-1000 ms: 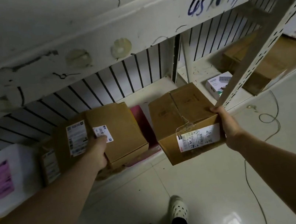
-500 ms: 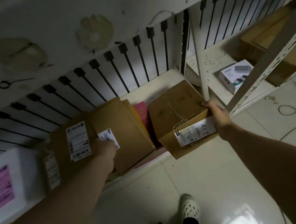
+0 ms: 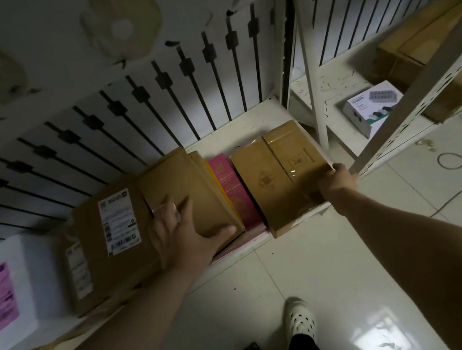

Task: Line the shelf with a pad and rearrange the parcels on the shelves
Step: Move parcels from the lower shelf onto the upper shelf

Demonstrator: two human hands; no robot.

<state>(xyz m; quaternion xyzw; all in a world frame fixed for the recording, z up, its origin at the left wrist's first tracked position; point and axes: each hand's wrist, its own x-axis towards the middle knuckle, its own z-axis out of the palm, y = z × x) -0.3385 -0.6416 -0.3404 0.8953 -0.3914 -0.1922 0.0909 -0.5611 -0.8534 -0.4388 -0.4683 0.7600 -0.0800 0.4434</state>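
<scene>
Low shelf (image 3: 246,124): right hand (image 3: 337,185) grips the taped box (image 3: 278,173) overhanging its front edge; left hand (image 3: 182,237) lies spread on the flat box (image 3: 182,179).

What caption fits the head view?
Left hand rests on a parcel while right hand grips a box on the shelf.

I count five brown parcels (image 3: 119,222): three by my left hand (image 3: 182,237), one at my right hand (image 3: 337,185), one beyond it. One pink box (image 3: 233,189) between my hands, one foam box (image 3: 15,293) leftmost, one printed box (image 3: 370,107).
</scene>
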